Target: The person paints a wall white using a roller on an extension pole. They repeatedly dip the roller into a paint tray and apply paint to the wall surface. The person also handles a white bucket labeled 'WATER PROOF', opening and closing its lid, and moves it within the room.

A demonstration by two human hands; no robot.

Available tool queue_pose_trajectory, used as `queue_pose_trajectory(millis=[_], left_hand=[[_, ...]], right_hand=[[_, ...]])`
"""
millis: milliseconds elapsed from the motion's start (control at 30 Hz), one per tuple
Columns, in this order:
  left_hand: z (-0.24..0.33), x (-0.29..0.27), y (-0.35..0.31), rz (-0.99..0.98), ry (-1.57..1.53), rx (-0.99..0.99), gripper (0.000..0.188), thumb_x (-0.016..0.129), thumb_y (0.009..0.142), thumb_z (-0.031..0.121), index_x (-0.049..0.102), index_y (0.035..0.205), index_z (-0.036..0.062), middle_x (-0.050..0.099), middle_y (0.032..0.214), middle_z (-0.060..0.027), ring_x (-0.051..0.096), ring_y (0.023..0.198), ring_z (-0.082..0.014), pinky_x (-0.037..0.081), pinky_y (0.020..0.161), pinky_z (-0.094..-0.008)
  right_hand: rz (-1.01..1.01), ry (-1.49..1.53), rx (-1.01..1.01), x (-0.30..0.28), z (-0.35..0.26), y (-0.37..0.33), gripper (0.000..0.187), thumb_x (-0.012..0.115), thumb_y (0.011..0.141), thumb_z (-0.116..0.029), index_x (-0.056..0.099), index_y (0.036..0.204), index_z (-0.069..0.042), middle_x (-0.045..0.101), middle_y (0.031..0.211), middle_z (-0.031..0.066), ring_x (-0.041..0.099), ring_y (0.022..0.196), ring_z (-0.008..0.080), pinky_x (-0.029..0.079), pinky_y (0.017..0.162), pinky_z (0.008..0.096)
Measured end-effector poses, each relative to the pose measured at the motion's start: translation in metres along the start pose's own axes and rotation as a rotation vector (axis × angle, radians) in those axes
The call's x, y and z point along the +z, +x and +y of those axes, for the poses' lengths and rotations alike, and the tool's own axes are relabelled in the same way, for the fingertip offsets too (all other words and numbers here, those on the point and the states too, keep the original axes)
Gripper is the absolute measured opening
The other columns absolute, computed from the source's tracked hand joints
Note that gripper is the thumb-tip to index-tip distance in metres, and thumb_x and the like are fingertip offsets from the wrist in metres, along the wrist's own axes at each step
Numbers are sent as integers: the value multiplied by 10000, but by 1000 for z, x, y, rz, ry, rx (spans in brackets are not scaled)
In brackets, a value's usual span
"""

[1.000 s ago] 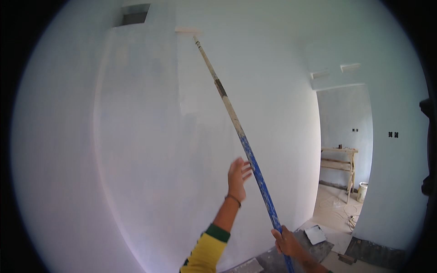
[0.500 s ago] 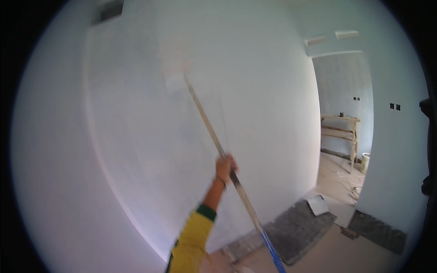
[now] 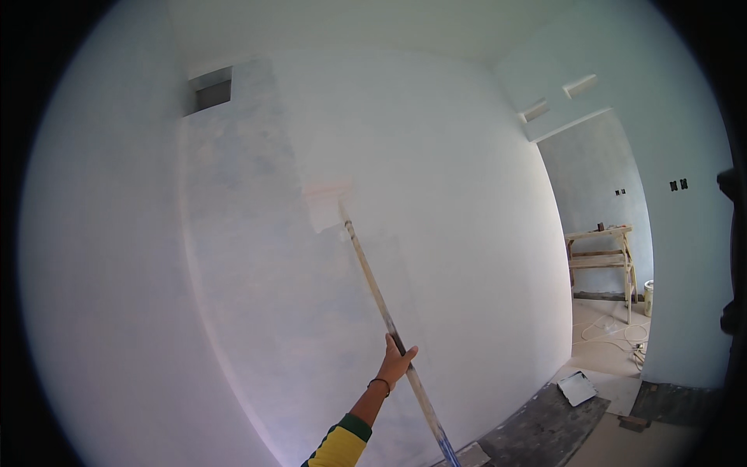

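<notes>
A long-handled paint roller slants up from the lower edge to the wall ahead. Its pale, pinkish roller head (image 3: pixel 328 187) rests against the wall, above a brighter white patch of paint. My left hand (image 3: pixel 394 364) holds the worn pole (image 3: pixel 373 289) around its middle, with the thumb on the right side. Toward the lower edge the pole turns blue. A dark band circles my left wrist, below it a yellow sleeve with a green cuff. My right hand is out of view. The wall (image 3: pixel 467 233) is smooth and whitish on the right, patchy grey-blue on the left.
High on the left is a rectangular wall opening (image 3: pixel 212 89). To the right, a doorway shows a wooden trestle (image 3: pixel 599 261), a bucket (image 3: pixel 648 298) and loose cables (image 3: pixel 607 331). Dark sheeting (image 3: pixel 556 424) lies along the wall's foot, with a whitish square tray-like piece (image 3: pixel 577 388) on it.
The view has tilted upward, bringing the ceiling and the whole wall opening into sight. Roller and left hand appear lower in the picture. My left thumb now sticks out more.
</notes>
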State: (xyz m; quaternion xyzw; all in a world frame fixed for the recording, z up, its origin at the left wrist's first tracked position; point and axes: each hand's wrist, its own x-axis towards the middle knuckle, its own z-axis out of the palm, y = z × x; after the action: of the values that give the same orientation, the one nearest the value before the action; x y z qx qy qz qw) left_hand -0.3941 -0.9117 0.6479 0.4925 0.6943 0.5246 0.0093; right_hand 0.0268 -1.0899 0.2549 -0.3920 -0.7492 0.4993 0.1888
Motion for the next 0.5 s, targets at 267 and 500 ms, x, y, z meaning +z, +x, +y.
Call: queue_pose_trajectory(millis=[267,500], left_hand=[[-5,-31,-31,-156,101,297,998,647,880,321,-62,1525,44,54,1549,-276,83,1459,-393,182,1173,-432],[20,-40,66,46,207,582,1022,670,857,160,-95,1535,128,0,1582,-239,42,1457,-429,175,1182,-453]], right_hand=[[690,-570,-922,81,-89,201,356,569,907,-189,540,1236,-56,525,1273,244,576,866,444,455,687,514],[22,491,-420,-20,-320,269,416,552,963,-443,497,909,-34,525,566,40,490,398,121,394,368,268]])
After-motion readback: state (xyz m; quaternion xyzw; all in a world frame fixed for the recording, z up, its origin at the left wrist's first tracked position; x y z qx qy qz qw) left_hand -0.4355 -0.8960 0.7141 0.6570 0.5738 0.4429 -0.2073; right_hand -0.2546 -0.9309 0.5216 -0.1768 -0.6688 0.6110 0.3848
